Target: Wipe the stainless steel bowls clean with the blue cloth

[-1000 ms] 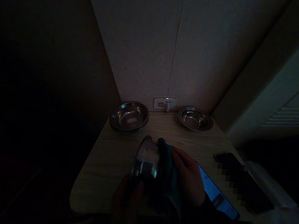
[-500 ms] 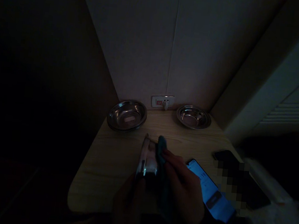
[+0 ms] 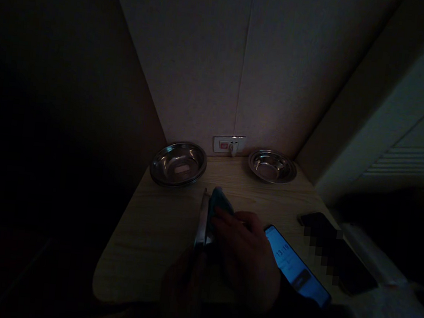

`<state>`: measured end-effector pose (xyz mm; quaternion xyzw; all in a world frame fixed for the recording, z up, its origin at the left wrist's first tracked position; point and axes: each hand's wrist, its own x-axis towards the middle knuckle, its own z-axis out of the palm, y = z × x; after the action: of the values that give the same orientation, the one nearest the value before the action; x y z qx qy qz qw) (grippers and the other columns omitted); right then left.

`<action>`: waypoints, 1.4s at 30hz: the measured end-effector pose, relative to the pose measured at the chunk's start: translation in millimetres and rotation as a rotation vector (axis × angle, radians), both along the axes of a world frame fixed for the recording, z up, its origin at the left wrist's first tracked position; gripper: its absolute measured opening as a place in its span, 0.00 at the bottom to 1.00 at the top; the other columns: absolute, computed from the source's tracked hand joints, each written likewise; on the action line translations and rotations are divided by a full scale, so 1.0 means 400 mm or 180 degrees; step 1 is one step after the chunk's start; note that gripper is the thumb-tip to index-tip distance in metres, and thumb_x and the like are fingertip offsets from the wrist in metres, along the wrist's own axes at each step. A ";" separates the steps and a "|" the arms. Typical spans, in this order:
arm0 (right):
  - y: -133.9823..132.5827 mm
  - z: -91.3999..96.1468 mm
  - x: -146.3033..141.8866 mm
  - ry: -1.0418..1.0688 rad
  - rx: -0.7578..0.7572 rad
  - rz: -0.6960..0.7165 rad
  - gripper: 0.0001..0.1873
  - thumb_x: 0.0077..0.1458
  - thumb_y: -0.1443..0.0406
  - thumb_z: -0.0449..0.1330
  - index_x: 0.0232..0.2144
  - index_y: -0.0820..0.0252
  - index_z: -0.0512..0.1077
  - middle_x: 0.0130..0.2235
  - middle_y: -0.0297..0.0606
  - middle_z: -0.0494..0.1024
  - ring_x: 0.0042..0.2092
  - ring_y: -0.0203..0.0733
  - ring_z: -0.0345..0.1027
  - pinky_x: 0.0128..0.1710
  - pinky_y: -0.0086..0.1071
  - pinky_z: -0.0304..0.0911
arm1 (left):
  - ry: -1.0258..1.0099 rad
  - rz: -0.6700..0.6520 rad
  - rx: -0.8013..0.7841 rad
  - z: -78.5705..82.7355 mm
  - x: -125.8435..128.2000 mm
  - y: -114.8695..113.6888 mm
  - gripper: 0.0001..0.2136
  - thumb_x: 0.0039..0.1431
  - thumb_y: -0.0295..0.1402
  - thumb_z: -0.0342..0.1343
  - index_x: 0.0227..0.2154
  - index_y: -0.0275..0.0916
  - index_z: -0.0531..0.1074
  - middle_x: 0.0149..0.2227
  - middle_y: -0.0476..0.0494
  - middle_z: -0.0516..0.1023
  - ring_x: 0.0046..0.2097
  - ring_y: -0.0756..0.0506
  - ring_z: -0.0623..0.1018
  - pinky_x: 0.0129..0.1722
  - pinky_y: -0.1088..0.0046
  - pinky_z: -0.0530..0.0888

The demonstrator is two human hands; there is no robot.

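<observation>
The room is very dim. My left hand (image 3: 180, 286) grips a steel bowl (image 3: 202, 223) from below and holds it on edge above the wooden table (image 3: 152, 238), so only its rim shows. My right hand (image 3: 247, 257) presses a teal cloth (image 3: 218, 202) against the bowl's right side, fingers closed on the cloth. Much of both hands is lost in shadow.
Two more steel bowls stand at the back by the wall: one bowl at the left (image 3: 177, 163), one bowl at the right (image 3: 272, 167). A wall socket (image 3: 229, 144) sits between them. A lit phone (image 3: 294, 271) and a dark phone (image 3: 334, 251) lie on the right.
The bowl has turned from showing its outer side to nearly edge-on. My right hand with the cloth has slid left and slightly up across it.
</observation>
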<state>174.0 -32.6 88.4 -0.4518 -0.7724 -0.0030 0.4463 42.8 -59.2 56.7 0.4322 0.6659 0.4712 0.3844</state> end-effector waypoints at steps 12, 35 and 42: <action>-0.005 -0.002 0.002 -0.0326 0.0179 0.0276 0.14 0.63 0.66 0.50 0.44 0.59 0.74 0.48 0.37 0.78 0.40 0.43 0.66 0.35 0.35 0.69 | -0.0227 0.0071 -0.0085 0.039 0.004 0.015 0.21 0.41 0.52 0.57 0.24 0.37 0.78 0.30 0.36 0.81 0.33 0.39 0.80 0.34 0.66 0.77; 0.023 0.034 0.007 -0.0763 0.0211 0.0301 0.10 0.60 0.68 0.55 0.43 0.60 0.73 0.47 0.40 0.78 0.40 0.43 0.68 0.36 0.37 0.65 | -0.0098 -0.0204 0.0207 0.006 0.005 0.011 0.15 0.51 0.45 0.55 0.29 0.39 0.80 0.32 0.41 0.82 0.35 0.39 0.80 0.35 0.66 0.77; 0.035 0.037 0.006 -0.0782 0.0253 0.0369 0.11 0.61 0.68 0.53 0.42 0.61 0.74 0.46 0.38 0.78 0.39 0.43 0.67 0.34 0.37 0.64 | -0.0120 -0.0023 0.0311 0.007 0.011 0.011 0.17 0.49 0.48 0.56 0.30 0.39 0.79 0.31 0.40 0.82 0.35 0.38 0.80 0.34 0.66 0.77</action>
<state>176.3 -18.6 103.4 -0.3847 -0.8453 -0.0631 0.3653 47.3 -54.7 59.3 0.4439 0.6332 0.5098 0.3770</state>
